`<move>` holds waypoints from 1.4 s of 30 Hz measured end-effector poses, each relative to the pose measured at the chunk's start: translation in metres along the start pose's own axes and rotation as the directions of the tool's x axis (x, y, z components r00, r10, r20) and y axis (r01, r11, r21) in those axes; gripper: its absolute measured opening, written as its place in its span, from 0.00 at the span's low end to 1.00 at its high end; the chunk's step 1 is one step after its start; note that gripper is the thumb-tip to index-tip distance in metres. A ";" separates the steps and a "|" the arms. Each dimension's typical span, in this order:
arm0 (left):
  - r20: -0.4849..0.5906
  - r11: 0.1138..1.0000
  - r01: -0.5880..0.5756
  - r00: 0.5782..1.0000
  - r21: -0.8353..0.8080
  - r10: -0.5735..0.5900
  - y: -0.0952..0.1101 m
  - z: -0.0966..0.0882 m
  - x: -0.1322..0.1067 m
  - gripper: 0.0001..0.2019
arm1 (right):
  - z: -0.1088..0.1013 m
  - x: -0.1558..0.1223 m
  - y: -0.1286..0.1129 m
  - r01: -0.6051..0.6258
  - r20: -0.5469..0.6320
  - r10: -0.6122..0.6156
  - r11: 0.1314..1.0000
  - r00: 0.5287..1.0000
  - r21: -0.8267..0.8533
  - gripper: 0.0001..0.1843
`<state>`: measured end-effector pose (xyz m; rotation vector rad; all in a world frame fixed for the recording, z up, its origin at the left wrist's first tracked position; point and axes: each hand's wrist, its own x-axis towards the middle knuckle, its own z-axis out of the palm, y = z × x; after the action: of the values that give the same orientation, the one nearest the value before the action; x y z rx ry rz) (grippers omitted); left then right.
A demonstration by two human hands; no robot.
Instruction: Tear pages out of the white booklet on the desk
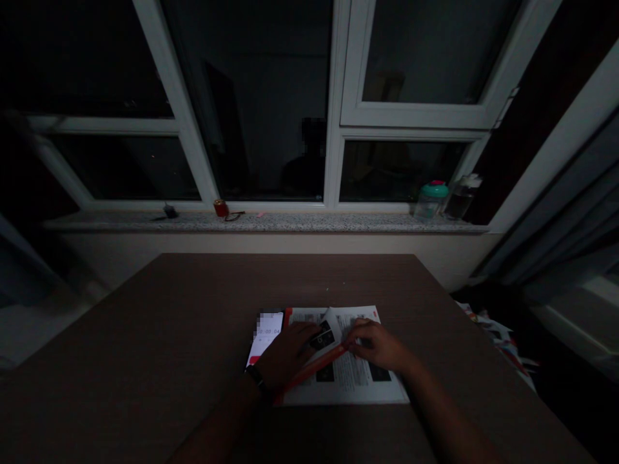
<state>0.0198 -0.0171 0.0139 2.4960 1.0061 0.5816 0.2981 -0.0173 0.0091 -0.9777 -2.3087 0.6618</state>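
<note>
- Forearms nearest the camera in the head view, laid in low over the table from both sides, both aimed at a printed booklet lying near the middle of the table's close half.
- Right hand with grip pinched on the red edge of a lifted sheet, apparently to keep that side raised off the pages beneath.
- Left hand, dark wristband below, laid over the booklet's left part with fingers stretched out and grip loose, probably to steady the paper against the pull; exact thumb contact too shaded to tell.
- Just beside the booklet's left edge, partly behind the left hand, a lit phone, screen up with timer-like digits, perhaps placed there for easy reading.
- Around all this, brown wood-grained table, dim and matt, far edge near a pale low wall.
- Above the wall, speckled stone sill with a small red container left of centre, a teal-lidded bottle and a white-capped bottle close together at right.
- Behind the sill, white window frame around dark panes; grey-blue curtain at right.
- Beyond the table's right edge, lower down, a jumble of colourful papers or bags, too dim to identify.
</note>
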 end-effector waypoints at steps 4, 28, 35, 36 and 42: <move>-0.001 1.000 -0.013 1.000 -0.018 0.013 -0.002 0.003 0.000 0.22 | 0.002 0.002 -0.003 0.006 -0.032 -0.006 1.000 0.999 -0.005 0.06; -0.031 0.997 -0.065 0.997 0.036 0.066 0.006 0.005 -0.002 0.26 | 0.052 0.033 -0.048 -0.145 -0.290 0.087 0.972 0.953 -0.183 0.21; -0.048 0.997 -0.055 0.997 0.055 0.058 0.002 0.005 -0.005 0.27 | 0.064 0.030 -0.038 -0.154 -0.310 0.071 0.955 0.948 -0.253 0.27; -0.049 0.997 -0.050 0.997 0.057 0.053 0.001 0.005 -0.005 0.26 | 0.066 0.030 -0.037 -0.151 -0.309 0.066 0.954 0.949 -0.260 0.28; -0.079 0.995 -0.040 0.996 0.096 0.048 -0.009 0.013 -0.008 0.20 | 0.069 0.028 -0.034 -0.148 -0.296 0.062 0.949 0.953 -0.277 0.32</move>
<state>0.0163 -0.0193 -0.0032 2.6014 1.0329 0.6682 0.2201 -0.0324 -0.0127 -1.2525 -2.1444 0.1951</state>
